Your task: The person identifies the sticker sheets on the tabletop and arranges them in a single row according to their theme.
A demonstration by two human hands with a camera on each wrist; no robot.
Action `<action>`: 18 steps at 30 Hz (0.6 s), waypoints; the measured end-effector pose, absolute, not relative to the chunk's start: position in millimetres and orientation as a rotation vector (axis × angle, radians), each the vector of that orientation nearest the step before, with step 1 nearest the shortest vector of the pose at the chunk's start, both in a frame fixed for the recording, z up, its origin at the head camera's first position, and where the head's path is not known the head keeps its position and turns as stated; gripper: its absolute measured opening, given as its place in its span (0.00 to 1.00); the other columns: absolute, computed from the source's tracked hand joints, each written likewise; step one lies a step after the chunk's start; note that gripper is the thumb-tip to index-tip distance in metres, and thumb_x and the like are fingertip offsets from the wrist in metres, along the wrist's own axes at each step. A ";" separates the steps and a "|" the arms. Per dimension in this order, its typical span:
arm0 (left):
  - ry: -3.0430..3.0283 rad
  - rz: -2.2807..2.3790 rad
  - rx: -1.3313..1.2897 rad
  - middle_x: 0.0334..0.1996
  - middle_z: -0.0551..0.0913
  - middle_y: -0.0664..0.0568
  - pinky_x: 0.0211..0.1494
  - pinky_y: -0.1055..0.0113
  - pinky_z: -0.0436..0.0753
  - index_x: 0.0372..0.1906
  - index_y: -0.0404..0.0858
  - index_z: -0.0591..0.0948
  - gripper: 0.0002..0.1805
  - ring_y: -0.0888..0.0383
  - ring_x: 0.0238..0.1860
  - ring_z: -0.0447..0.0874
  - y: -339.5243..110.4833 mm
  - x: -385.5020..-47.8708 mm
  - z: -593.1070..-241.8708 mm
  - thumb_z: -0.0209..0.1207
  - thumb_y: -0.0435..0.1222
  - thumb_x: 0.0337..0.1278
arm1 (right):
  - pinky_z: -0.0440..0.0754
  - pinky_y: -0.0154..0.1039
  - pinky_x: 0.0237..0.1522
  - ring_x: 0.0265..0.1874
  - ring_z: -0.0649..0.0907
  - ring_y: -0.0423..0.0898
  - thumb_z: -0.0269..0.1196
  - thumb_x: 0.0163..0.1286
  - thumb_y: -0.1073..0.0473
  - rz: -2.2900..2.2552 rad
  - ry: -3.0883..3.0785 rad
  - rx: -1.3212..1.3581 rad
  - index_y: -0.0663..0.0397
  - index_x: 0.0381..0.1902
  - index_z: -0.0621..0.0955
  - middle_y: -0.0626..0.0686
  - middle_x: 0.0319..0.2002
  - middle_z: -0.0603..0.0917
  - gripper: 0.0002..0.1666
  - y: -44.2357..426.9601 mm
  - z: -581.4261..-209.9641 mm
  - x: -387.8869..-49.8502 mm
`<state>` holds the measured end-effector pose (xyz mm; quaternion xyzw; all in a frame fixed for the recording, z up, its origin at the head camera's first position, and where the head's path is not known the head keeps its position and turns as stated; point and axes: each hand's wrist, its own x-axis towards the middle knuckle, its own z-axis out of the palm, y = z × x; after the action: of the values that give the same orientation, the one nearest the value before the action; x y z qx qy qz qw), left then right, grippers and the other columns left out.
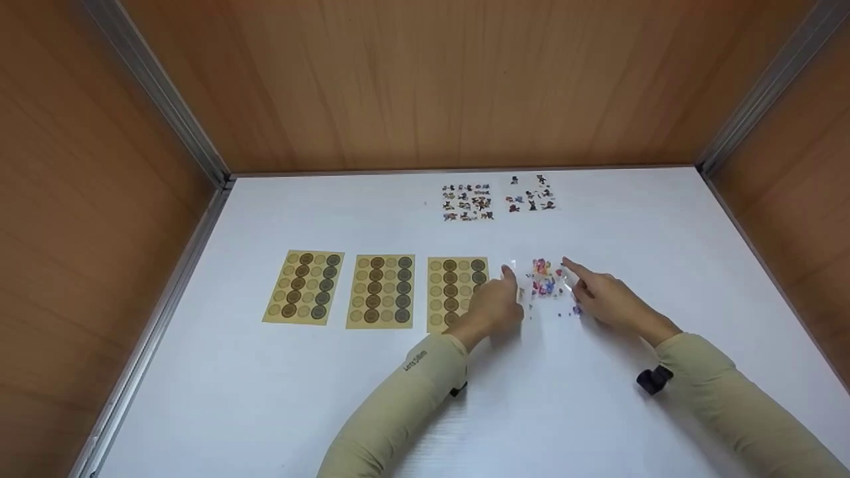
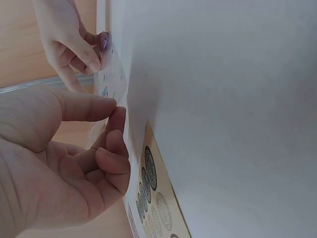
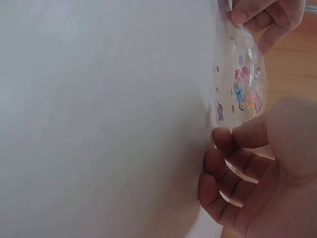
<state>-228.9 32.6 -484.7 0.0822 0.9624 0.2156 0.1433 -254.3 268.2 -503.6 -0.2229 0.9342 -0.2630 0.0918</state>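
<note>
From my distant place I see the left hand [image 1: 495,309] and the right hand [image 1: 611,302] each pinching one side of a clear sticker sheet [image 1: 544,285], so both grips are closed on it. It is on the right part of the desk [image 1: 232,398], to the right of the rightmost brown sheet [image 1: 450,285]. I think the thin film could crease if the two hands pull unevenly, and the left hand, being so near, could push the brown sheet aside. This hand covers part of it in the head view. The film's transparent edges are hard to follow; whether it touches the desk, I cannot tell.
</note>
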 end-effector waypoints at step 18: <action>2.779 0.575 0.234 0.49 0.86 0.39 0.56 0.61 0.83 0.78 0.29 0.58 0.39 0.52 0.42 0.84 30.2 -226.6 -483.8 0.59 0.35 0.67 | 0.68 0.64 0.67 0.67 0.70 0.65 0.65 0.74 0.47 -0.537 2.700 -0.770 0.58 0.78 0.63 0.65 0.69 0.70 0.43 285.4 -488.5 -247.9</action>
<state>-226.6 30.2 -483.8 0.0811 0.9654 0.1998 0.1465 -247.9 285.4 -488.5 -0.2668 0.9351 -0.1859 0.1410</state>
